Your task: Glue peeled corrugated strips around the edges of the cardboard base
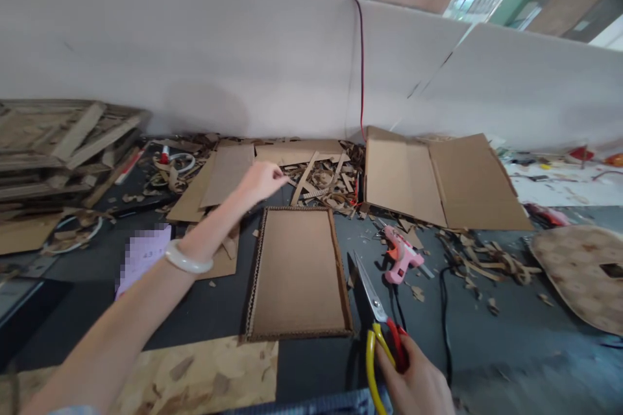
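My left hand (pixel 260 181) reaches far forward past the top left corner of a cardboard tray with corrugated raised edges (pixel 298 272). Its fingers are pinched together at the edge of a pile of cardboard strips (pixel 324 185); what they hold is too small to make out. A white bangle sits on that wrist. My right hand (pixel 419 379) is at the bottom of the view, closed on the yellow and red handles of scissors (pixel 377 314). The scissor blades lie along the tray's right side, pointing away from me.
A pink glue gun (pixel 402 258) with a black cord lies right of the scissors. A large folded cardboard sheet (pixel 440 178) rests at the back, flat pieces (pixel 226 175) left of the scraps. Stacked cardboard (pixel 58 142) is far left, a round board (pixel 581 275) far right, a white partition behind.
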Tool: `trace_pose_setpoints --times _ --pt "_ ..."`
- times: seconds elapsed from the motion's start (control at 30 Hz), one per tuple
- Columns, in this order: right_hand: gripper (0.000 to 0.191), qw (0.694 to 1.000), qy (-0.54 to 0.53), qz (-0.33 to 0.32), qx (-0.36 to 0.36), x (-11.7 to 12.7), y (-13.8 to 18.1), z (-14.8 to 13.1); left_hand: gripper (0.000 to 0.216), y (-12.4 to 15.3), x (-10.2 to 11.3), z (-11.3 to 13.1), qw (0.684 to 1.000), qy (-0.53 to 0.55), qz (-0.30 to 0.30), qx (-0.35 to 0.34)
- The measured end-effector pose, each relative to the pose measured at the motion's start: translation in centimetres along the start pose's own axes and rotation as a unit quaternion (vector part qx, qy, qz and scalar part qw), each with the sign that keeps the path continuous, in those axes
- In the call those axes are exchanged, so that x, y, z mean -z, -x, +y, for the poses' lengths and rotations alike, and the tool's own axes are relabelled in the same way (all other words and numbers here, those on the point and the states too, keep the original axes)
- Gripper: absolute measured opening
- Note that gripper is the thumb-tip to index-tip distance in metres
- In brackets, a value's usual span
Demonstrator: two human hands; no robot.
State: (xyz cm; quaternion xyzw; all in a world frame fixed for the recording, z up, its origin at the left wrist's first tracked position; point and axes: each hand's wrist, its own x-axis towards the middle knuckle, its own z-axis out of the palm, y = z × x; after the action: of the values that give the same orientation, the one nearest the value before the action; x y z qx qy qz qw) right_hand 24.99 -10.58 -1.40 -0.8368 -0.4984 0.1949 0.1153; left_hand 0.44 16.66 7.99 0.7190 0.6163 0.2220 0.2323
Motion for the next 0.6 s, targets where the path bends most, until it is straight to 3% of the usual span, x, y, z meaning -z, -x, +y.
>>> trace_pose_setpoints --times 0.1,0.2,0.4,0.6 --pt "0.032 1.0 0.002 0.013 -0.013 -0.2 -0.5 -0.1 0.028 -1.3 -4.7 0.2 0.997 0.02 -0.07 0.012" --pt "0.033 1.0 0.001 0.03 -0.008 0.0 -1.1 -0.2 0.029 -2.3 -6.8 -0.2 0.994 0.055 -0.09 0.034" --pt "0.031 0.996 0.058 -0.012 -0.061 1.3 -3.2 -0.7 0.03 -2.6 -5.8 -0.9 0.974 0.185 -0.112 0.063" --pt "0.038 0.989 0.128 0.001 -0.071 2.4 -5.4 -1.0 0.023 2.9 -4.2 -1.1 0.911 0.377 -0.152 0.072"
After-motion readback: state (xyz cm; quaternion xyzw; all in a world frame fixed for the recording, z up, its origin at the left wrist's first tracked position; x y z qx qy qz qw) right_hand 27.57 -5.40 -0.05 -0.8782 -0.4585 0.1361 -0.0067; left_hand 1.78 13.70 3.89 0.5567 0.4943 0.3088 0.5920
